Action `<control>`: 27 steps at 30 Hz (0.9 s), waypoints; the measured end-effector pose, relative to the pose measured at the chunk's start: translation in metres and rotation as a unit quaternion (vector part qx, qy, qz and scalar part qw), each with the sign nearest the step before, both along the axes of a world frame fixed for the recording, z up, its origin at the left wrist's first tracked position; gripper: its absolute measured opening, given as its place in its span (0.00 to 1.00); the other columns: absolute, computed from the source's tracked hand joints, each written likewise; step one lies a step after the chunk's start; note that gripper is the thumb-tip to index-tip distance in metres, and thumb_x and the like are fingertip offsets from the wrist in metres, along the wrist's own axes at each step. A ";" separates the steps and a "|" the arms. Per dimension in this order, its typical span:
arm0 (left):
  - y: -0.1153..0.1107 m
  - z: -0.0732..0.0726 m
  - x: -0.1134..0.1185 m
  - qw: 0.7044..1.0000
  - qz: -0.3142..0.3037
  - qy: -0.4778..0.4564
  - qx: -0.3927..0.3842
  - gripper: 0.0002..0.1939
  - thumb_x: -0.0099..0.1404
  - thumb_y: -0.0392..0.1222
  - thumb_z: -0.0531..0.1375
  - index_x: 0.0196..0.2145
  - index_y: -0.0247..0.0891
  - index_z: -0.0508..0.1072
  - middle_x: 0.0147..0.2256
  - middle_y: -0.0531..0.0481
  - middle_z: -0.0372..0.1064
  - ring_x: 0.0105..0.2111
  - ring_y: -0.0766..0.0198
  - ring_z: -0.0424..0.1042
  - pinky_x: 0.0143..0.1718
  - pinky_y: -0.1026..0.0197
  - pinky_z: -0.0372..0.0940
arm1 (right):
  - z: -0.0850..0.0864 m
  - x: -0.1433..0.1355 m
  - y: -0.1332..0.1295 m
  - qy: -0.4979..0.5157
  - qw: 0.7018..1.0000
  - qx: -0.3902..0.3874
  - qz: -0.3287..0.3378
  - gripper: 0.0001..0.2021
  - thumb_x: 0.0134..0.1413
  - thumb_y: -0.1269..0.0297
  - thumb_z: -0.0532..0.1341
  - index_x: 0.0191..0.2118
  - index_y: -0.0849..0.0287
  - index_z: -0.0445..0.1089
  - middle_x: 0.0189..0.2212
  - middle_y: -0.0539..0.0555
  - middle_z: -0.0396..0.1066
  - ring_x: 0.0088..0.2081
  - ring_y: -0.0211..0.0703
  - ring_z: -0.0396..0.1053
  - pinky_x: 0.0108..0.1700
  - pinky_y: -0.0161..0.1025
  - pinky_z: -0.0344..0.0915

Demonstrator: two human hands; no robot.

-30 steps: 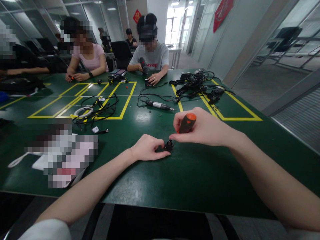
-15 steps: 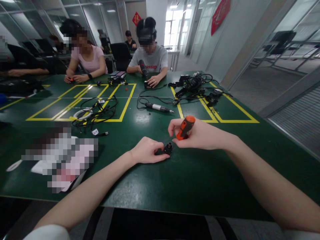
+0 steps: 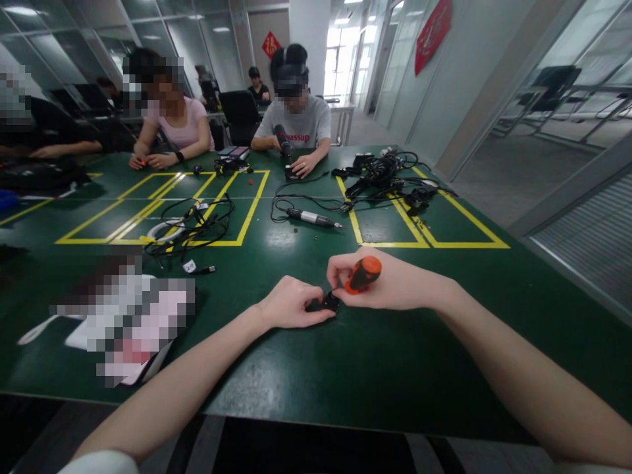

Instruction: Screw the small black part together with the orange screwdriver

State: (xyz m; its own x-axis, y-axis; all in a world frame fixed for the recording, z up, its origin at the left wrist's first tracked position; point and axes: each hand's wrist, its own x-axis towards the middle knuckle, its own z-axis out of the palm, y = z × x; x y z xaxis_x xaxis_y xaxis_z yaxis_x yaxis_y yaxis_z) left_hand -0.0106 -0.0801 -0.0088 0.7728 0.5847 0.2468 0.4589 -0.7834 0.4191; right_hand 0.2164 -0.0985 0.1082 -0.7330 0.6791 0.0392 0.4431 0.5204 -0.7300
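My left hand [image 3: 295,303] rests on the green table [image 3: 276,375], its thumb and index finger closed round a small black part [image 3: 331,301]. The part's exact kind is too small to make out. My right hand [image 3: 380,283] is closed on a screwdriver with an orange and black handle [image 3: 365,274], which lies between thumb and forefinger and leans up to the right. Its shaft and tip are hidden from view. The right thumb and fingertips are at the top of the black part, close to my left fingers; whether they pinch something there is hidden.
An electric screwdriver [image 3: 313,218] with a cord lies ahead. Tangled black cables [image 3: 192,224] are on the left, more cables [image 3: 380,172] at back right. A pink phone-like object [image 3: 158,316] lies left. Across the table, a co-worker in grey [image 3: 301,125] holds a power tool.
My right hand has come down and slightly left onto the black part, with the screwdriver handle tilting further over. The left hand keeps its grip.
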 end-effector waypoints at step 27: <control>0.002 -0.002 -0.002 0.999 0.029 -0.024 0.002 0.20 0.67 0.60 0.65 0.33 0.39 0.77 0.19 0.58 0.66 0.20 0.69 0.66 0.26 0.64 0.52 | -0.003 -0.003 0.002 0.002 1.000 -0.018 -0.007 0.06 0.51 0.69 0.63 0.34 0.56 0.63 0.26 0.44 0.62 0.28 0.37 0.58 0.32 0.35 0.58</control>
State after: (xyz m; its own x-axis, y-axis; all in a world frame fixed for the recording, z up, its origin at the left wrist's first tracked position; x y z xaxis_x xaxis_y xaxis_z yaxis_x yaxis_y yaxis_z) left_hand -0.0127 -0.0780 -0.0109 0.7249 0.6271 0.2851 0.4833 -0.7578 0.4383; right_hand 0.2138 -0.0961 0.1055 -0.7238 0.6898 0.0170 0.4466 0.4872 -0.7505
